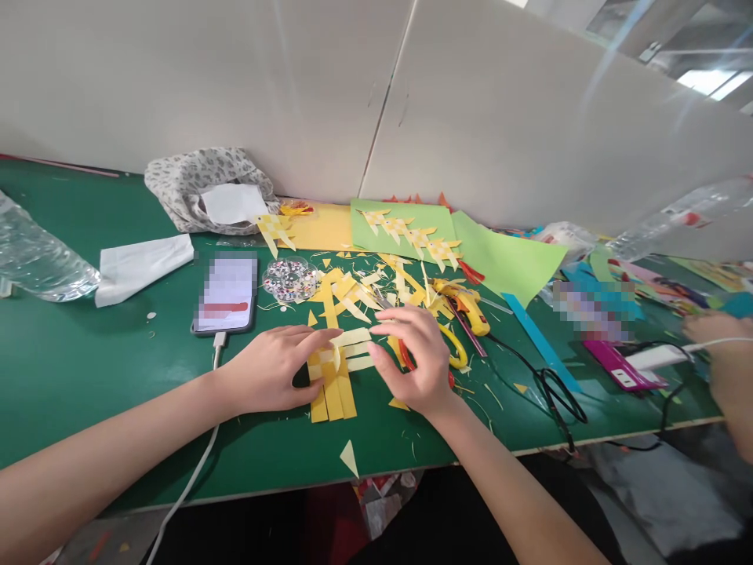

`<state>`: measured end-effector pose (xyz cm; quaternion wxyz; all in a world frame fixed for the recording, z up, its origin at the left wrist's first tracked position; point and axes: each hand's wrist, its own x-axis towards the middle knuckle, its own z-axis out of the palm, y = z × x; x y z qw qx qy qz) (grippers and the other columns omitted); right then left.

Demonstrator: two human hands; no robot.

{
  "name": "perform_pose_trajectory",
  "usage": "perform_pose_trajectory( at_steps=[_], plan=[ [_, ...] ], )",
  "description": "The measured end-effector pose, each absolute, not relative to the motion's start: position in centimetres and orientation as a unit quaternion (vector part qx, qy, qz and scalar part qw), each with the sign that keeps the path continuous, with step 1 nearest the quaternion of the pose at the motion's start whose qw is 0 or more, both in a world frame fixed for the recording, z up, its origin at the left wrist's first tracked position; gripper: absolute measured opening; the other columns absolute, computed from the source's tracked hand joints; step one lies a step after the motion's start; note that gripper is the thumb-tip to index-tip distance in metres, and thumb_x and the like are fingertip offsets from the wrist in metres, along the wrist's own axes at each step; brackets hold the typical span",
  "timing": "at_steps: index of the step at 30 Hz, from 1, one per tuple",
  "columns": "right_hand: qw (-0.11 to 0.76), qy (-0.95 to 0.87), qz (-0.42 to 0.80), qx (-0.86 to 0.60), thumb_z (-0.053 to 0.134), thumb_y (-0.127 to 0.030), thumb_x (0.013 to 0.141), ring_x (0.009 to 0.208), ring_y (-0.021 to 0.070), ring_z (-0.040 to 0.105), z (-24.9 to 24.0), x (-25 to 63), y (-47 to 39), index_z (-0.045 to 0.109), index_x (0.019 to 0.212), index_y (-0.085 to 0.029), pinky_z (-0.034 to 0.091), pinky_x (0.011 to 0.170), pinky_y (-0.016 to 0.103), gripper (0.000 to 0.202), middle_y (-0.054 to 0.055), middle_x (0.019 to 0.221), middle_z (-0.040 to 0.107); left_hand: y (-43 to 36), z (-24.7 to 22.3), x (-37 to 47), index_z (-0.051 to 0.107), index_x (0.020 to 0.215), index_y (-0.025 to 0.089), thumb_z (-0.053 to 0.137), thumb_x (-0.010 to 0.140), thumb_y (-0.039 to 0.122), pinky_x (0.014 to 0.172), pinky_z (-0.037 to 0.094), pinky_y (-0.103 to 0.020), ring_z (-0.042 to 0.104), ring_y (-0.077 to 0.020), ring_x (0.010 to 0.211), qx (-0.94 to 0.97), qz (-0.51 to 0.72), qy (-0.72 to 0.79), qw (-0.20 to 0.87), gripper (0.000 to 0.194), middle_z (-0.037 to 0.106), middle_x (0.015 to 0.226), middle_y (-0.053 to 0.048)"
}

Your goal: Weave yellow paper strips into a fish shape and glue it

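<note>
A small weave of yellow and pale cream paper strips lies on the green table, its checkered part at the left and upper end. My left hand holds it from the left, with the index finger on its upper edge and the thumb lower down. To the right, my right hand hovers with curved, parted fingers around the ends of the pale strips. I see nothing gripped in it; whether its fingertips touch the strips I cannot tell. Scissors with red and yellow handles lie partly hidden behind my right hand.
Beyond my hands lie paper scraps, a bead box and a yellow glue gun. Finished woven fish shapes rest on green paper. A charging phone is left; another person's arm reaches in right.
</note>
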<state>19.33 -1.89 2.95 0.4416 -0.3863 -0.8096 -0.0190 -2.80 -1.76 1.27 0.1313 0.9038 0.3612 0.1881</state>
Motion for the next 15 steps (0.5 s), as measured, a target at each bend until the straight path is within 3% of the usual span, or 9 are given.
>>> perform_pose_trajectory(
  at_steps=[5,9,15],
  plan=[
    [0.365,-0.873,-0.061,-0.318,0.058,-0.025,0.079,0.094,0.0174,0.059,2.2,18.2,-2.9,0.06,0.093,-0.026,0.041,0.094,0.04,0.015,0.001,0.099,0.066,-1.7,1.1,-2.8,0.039,0.123,0.017,0.049,0.078,0.028,0.085,0.048,-0.038,0.059,-0.0242,0.101,0.91,0.183,0.35,0.125,0.048,0.062,0.112,-0.011],
    [0.335,-0.874,-0.118,-0.332,0.055,-0.014,0.079,0.098,0.0181,0.057,1.8,18.2,-2.9,0.061,0.09,-0.025,0.037,0.097,0.042,0.017,0.001,0.102,0.066,-1.7,1.0,-2.7,0.04,0.121,0.018,0.048,0.08,0.03,0.083,0.048,-0.038,0.059,-0.0248,0.101,0.91,0.184,0.35,0.123,0.044,0.062,0.111,-0.011],
    [0.305,-0.865,-0.059,-0.393,0.052,-0.014,0.079,0.092,0.0187,0.055,2.3,18.7,-2.0,0.063,0.08,-0.023,0.033,0.098,0.044,0.015,0.002,0.095,0.065,-1.7,1.2,-2.5,0.041,0.12,0.018,0.051,0.078,0.03,0.082,0.048,-0.038,0.059,-0.0246,0.099,0.908,0.177,0.36,0.122,0.045,0.062,0.109,-0.01]
  ],
)
